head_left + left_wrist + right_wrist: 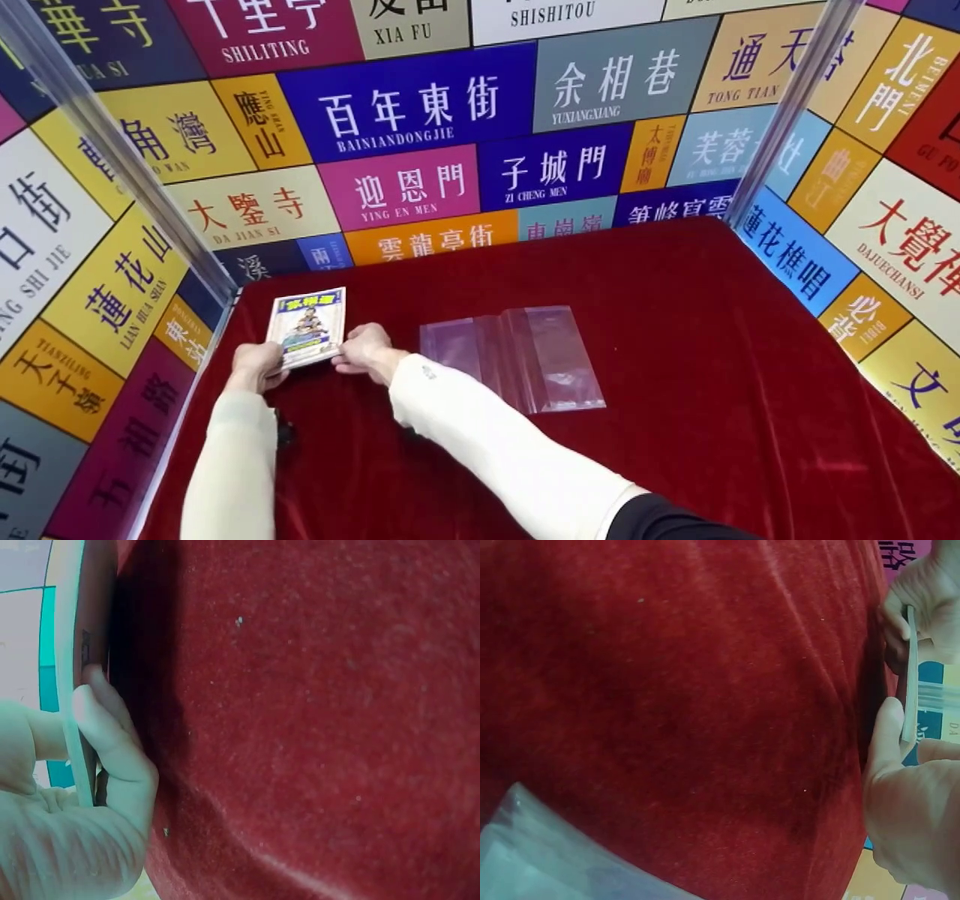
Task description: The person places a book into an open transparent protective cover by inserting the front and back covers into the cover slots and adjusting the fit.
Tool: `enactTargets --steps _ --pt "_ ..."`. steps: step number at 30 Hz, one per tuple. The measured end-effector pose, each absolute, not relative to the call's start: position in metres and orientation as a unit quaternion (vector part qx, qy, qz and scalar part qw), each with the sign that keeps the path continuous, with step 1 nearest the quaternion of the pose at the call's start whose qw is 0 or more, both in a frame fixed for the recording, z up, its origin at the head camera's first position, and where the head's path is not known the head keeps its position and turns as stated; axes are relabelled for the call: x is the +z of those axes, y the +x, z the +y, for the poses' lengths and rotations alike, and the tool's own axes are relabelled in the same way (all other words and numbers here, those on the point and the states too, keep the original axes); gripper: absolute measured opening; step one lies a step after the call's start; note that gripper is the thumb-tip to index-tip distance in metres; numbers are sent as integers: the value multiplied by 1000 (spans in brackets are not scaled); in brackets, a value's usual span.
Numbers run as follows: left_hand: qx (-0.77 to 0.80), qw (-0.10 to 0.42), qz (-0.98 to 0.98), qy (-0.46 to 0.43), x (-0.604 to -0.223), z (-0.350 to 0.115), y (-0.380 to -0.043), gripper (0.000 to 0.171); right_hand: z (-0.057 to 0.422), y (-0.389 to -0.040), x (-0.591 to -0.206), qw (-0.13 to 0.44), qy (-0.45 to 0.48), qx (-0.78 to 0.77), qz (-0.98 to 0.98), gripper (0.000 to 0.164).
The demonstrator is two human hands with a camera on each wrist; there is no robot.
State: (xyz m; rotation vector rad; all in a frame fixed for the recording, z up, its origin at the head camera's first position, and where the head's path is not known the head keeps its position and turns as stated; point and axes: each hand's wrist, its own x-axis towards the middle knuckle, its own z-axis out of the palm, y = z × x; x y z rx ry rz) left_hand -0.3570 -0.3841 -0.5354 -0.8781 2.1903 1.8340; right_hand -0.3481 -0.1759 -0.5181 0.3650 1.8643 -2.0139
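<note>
Both hands grip a thin book (307, 324) with an illustrated cover, at the table's left side in the head view. My left hand (257, 365) pinches its lower left corner, thumb on one face and fingers on the other, as the left wrist view shows. At the lower right corner, my right hand (365, 349) holds it the same way. Seen edge-on in the right wrist view, the book (910, 682) stands between the two hands. To the right of my right hand lies a clear plastic book cover (559, 360), spread flat, with its sleeve partly overlapped by my forearm.
A dark red velvet cloth (712, 360) covers the table. Walls of colourful name signs (409, 109) rise behind and at both sides, with clear posts (780, 112) at the corners. The plastic cover's corner (547, 847) shows in the right wrist view.
</note>
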Motion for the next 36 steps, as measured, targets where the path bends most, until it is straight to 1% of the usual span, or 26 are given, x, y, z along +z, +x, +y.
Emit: enactTargets --steps 2,5,7,15,23,25,31,33,36 --pt "614 71 729 -294 -536 -383 -357 17 -176 -351 -518 180 130 -725 652 35" --pt "615 65 729 -294 -537 -380 -357 18 -175 -354 -518 174 129 -736 641 18" --pt "614 64 731 -290 -537 -378 -358 19 -173 -355 -517 169 127 -741 638 11" --pt "616 61 739 -265 -530 -367 -358 25 -165 -355 -505 144 141 -725 658 8" --pt "626 65 734 -256 -523 -359 -357 43 -161 -357 -497 136 142 -726 659 14" --pt "633 65 729 -253 -523 -356 -357 41 -160 -359 -496 133 145 -724 661 17" --pt "647 77 715 -254 -526 -347 -351 30 -157 -362 -498 140 152 -712 671 30" --pt "650 82 712 -254 -527 -344 -348 30 -156 -362 -500 144 153 -705 677 33" --pt "653 88 709 -252 -528 -341 -344 36 -154 -363 -501 143 151 -694 689 35"
